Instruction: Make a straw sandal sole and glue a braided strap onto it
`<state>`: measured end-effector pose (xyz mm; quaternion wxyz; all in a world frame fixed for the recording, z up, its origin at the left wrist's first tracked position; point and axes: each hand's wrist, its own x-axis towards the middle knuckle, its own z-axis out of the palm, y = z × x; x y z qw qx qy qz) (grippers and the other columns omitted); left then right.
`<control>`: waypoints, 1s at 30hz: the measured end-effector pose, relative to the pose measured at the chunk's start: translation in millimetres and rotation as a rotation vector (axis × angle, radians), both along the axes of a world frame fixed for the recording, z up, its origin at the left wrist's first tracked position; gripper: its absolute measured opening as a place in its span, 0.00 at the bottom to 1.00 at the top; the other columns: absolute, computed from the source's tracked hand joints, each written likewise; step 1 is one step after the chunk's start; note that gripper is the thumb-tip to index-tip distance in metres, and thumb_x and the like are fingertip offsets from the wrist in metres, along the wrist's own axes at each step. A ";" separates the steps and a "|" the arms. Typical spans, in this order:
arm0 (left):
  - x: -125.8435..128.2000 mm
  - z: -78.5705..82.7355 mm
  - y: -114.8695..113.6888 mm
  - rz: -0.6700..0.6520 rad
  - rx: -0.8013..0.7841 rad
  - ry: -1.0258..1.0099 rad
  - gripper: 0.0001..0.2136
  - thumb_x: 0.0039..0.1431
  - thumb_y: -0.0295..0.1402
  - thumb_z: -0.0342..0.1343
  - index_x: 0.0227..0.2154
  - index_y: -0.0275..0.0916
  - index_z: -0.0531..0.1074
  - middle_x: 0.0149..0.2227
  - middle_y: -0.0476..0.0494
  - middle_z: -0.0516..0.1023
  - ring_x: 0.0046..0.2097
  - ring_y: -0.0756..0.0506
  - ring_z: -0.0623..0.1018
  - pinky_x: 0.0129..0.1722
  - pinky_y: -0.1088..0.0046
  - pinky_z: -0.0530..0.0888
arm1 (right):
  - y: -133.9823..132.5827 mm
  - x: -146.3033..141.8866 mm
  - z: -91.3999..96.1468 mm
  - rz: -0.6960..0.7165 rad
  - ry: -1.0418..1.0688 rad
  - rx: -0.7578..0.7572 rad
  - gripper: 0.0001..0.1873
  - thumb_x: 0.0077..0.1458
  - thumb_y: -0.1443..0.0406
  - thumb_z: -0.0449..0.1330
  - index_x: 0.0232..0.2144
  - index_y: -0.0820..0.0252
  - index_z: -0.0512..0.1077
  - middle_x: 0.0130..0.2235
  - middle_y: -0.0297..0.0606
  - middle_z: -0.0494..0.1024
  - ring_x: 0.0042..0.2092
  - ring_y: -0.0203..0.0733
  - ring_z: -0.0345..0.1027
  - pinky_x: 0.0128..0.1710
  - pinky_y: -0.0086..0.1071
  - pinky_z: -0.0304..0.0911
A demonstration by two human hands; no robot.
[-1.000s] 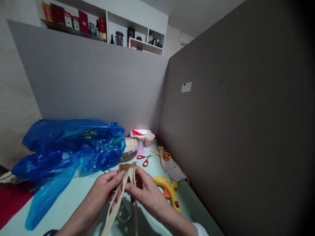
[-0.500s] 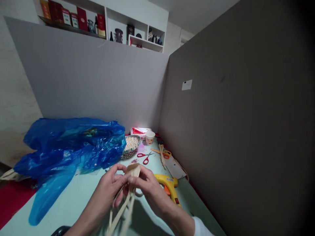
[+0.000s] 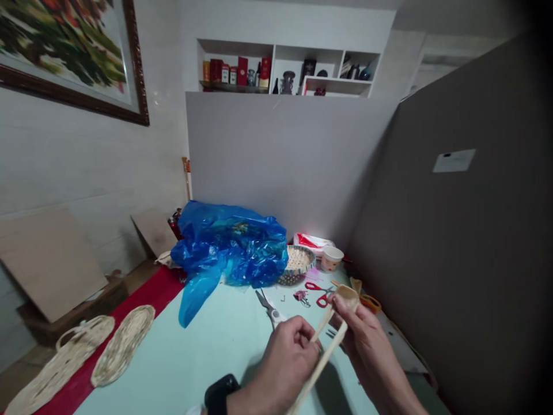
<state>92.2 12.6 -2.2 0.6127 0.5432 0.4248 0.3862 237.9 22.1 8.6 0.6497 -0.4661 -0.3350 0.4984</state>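
Note:
My right hand is closed round a small cupped piece of pale plant fibre, which looks like straw or husk, with its rounded end up between thumb and fingers. Long flat strips hang from the piece towards me. Lower and to the left, my left hand is closed, pinching one strip between thumb and fingers. Just beyond it lie scissors with a pale handle, partly hidden by that hand. Red-handled scissors lie behind the fibre piece, partly covered.
A blue plastic bag fills the back of the pale table. Beside it are a woven basket, a paper cup and a red-white packet. Woven soles lie at left. A grey partition borders the right.
The view has swung left, bringing in the soles and pale-handled scissors. My hands have moved apart: both were at the cupped end, and now the left pinches a strip lower down.

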 end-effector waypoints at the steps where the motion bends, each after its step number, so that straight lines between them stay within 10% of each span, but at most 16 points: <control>1: 0.1 -1.2 -0.7 0.001 0.012 0.022 0.08 0.49 0.31 0.61 0.24 0.41 0.65 0.21 0.53 0.66 0.25 0.50 0.66 0.26 0.74 0.61 | -0.2 0.9 1.0 -0.024 0.002 0.006 0.24 0.34 0.51 0.77 0.28 0.59 0.75 0.26 0.31 0.69 0.30 0.38 0.62 0.30 0.30 0.61; 11: -28.6 -5.5 -19.1 -0.204 0.090 0.212 0.02 0.45 0.29 0.57 0.21 0.41 0.71 0.17 0.52 0.69 0.21 0.48 0.67 0.25 0.71 0.63 | 15.5 46.1 14.9 -0.220 -0.018 0.086 0.20 0.39 0.52 0.73 0.31 0.55 0.73 0.25 0.27 0.67 0.26 0.36 0.57 0.26 0.29 0.56; 20: -61.5 18.4 21.0 -0.186 0.140 0.122 0.08 0.59 0.39 0.51 0.38 0.43 0.68 0.38 0.47 0.74 0.43 0.43 0.74 0.42 0.69 0.71 | -12.7 -26.4 -1.8 0.356 -0.190 0.104 0.18 0.47 0.52 0.70 0.28 0.61 0.73 0.27 0.30 0.68 0.32 0.38 0.61 0.35 0.31 0.58; 30: -42.4 8.2 26.5 -0.066 0.037 0.011 0.21 0.47 0.44 0.65 0.39 0.42 0.63 0.28 0.54 0.74 0.28 0.45 0.78 0.29 0.71 0.74 | -14.4 -20.7 -6.2 0.549 -0.248 0.120 0.13 0.52 0.58 0.63 0.36 0.59 0.68 0.32 0.31 0.69 0.33 0.37 0.61 0.37 0.31 0.58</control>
